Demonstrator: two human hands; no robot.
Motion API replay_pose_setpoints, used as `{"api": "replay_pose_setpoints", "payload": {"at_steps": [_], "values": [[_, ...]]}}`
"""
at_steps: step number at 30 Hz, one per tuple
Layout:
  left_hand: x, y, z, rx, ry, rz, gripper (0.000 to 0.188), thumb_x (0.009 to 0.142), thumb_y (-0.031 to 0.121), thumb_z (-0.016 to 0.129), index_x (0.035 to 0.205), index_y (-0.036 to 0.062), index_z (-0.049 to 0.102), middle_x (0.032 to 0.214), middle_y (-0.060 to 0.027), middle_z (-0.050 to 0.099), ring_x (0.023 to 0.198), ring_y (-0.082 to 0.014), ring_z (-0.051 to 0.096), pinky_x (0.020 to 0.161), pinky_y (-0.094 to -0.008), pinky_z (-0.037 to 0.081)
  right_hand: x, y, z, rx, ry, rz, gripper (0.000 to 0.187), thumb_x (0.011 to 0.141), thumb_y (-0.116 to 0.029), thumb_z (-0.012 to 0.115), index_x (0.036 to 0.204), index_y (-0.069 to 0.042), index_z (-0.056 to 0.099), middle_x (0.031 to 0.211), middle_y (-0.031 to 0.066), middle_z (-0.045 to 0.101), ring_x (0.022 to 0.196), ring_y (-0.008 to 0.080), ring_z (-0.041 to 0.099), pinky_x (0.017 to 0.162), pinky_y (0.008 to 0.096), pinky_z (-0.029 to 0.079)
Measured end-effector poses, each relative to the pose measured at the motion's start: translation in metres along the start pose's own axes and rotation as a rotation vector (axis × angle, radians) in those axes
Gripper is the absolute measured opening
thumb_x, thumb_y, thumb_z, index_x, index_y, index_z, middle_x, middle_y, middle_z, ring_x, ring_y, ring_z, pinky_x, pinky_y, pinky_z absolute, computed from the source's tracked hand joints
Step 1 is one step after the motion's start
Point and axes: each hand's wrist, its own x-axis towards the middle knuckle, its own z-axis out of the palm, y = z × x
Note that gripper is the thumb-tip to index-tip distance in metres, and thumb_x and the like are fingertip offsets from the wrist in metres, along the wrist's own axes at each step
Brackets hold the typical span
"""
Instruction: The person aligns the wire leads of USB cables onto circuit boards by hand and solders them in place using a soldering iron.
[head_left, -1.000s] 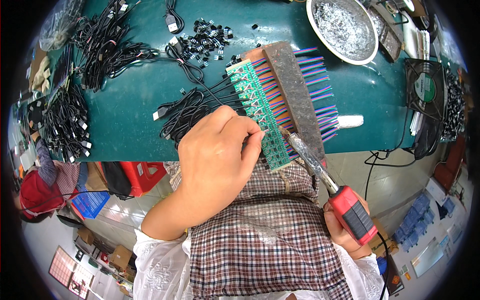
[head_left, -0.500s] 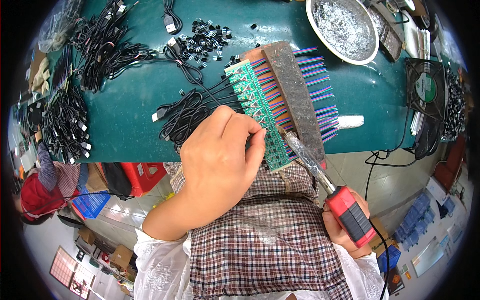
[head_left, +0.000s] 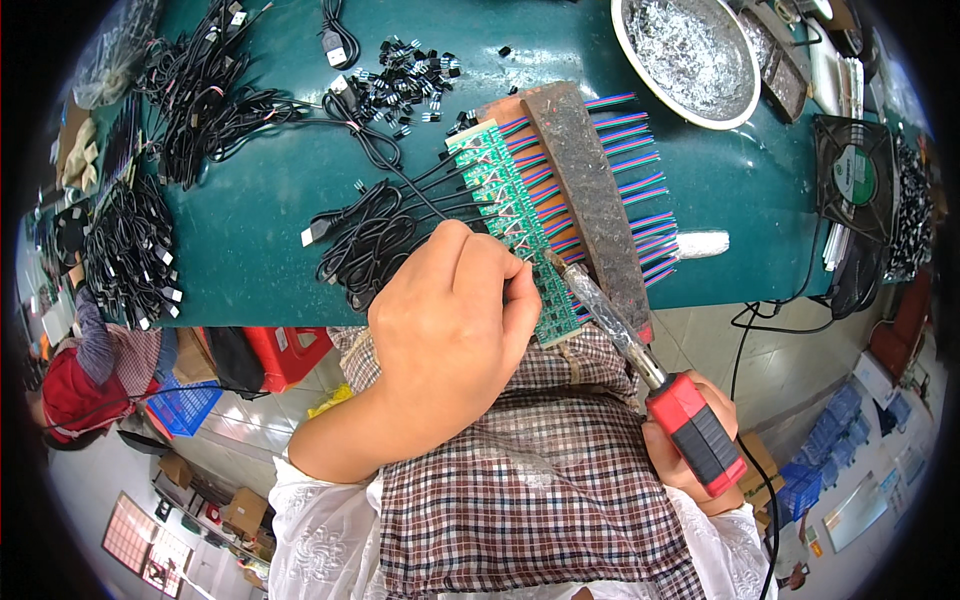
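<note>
My left hand [head_left: 450, 335] is closed in a pinch over the lower part of a green circuit board strip [head_left: 490, 180]. Whatever lies between its fingertips is too small and covered to make out; a black cable runs in behind the knuckles. My right hand [head_left: 675, 455] grips the red and black handle of a soldering iron [head_left: 695, 430]. Its tip touches or hovers just over the board, close to my left fingertips. Several black cables [head_left: 370, 245] lead to the board's left side. Multicoloured wires [head_left: 640, 150] fan out from its right side, under a dark, flat bar [head_left: 590, 200].
On the green table [head_left: 250, 270] are bundles of black USB cables [head_left: 130, 250] and a heap of small black connectors [head_left: 415, 80]. A white bowl of silvery scraps [head_left: 690, 60] stands far right, near a black fan [head_left: 850, 175]. A co-worker in red [head_left: 80, 390] is at the left.
My left hand has shifted slightly right and down along the board. The soldering iron's tip has moved a little left and up, still beside the fingertips.
</note>
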Motion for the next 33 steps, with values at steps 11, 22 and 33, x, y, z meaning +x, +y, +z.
{"api": "replay_pose_setpoints", "payload": {"at_steps": [11,22,33], "values": [[0.000,0.000,0.000,0.027,-0.008,0.014,0.021,0.075,-0.001,0.081,0.081,0.0055,0.063,0.075,-0.0043,0.058,0.058,-0.0167,0.060,0.048,-0.0307,0.045,0.001,0.002,0.000,0.057,-0.018,0.012,0.029,0.083,-0.029,0.077,0.088,-0.002,0.065,0.081,0.0132,0.061,0.068,0.0317,0.061,0.061,0.0389,0.050],[0.001,0.000,0.001,0.019,-0.020,0.004,0.021,0.074,-0.001,0.081,0.081,0.0060,0.062,0.075,-0.0044,0.057,0.059,-0.0174,0.060,0.049,-0.0314,0.045,0.005,-0.002,-0.001,0.082,-0.036,0.037,0.021,0.081,-0.020,0.076,0.087,-0.003,0.064,0.081,0.0127,0.061,0.066,0.0313,0.059,0.061,0.0390,0.049],[0.001,0.000,0.000,0.023,-0.016,0.007,0.021,0.075,-0.002,0.080,0.081,0.0059,0.062,0.076,-0.0047,0.058,0.060,-0.0180,0.061,0.050,-0.0317,0.046,-0.003,-0.007,-0.002,-0.075,0.052,0.063,0.013,0.085,-0.017,0.075,0.089,-0.006,0.069,0.084,0.0099,0.066,0.076,0.0340,0.064,0.071,0.0428,0.051]]}}
